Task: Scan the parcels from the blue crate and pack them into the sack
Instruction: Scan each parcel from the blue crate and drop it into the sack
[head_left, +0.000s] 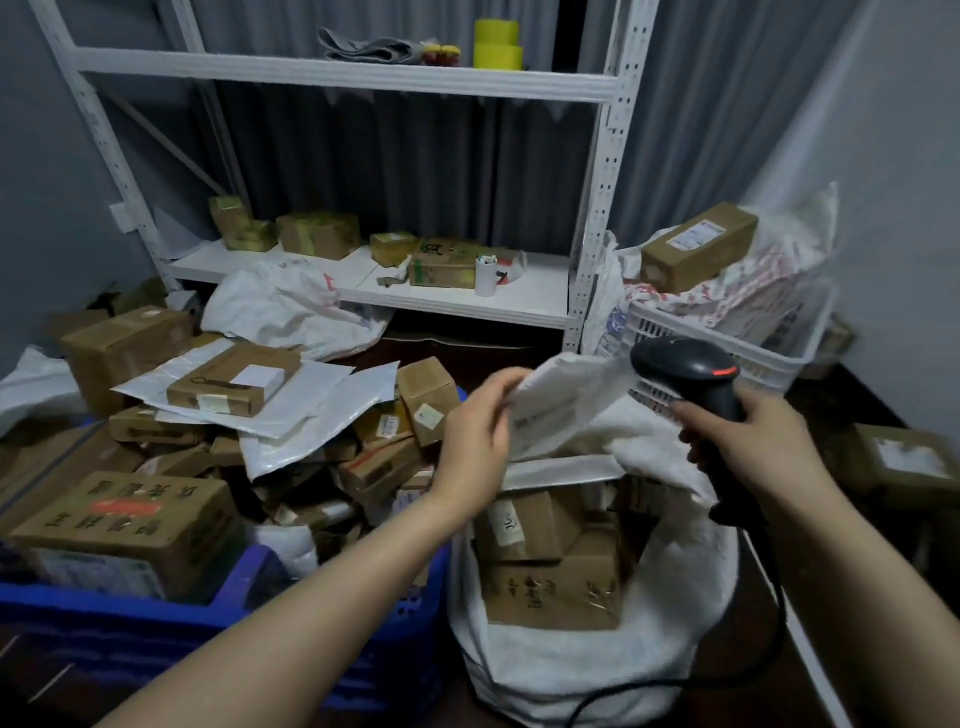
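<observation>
My left hand (475, 439) pinches the edge of a white mailer parcel (566, 402) and holds it up over the open white sack (675, 613). My right hand (753, 436) grips a black handheld scanner (691, 371), its head close to the mailer's right side. The sack stands low in the middle and holds several brown cardboard boxes (550, 571). The blue crate (218, 618) at the lower left is heaped with brown boxes and white mailers.
A white metal shelf (467, 299) at the back carries small boxes and a paper roll. A white basket (753, 353) at the right holds another sack with a long box on top. The scanner's cable (779, 623) trails down past the sack. A loose box lies on the floor far right.
</observation>
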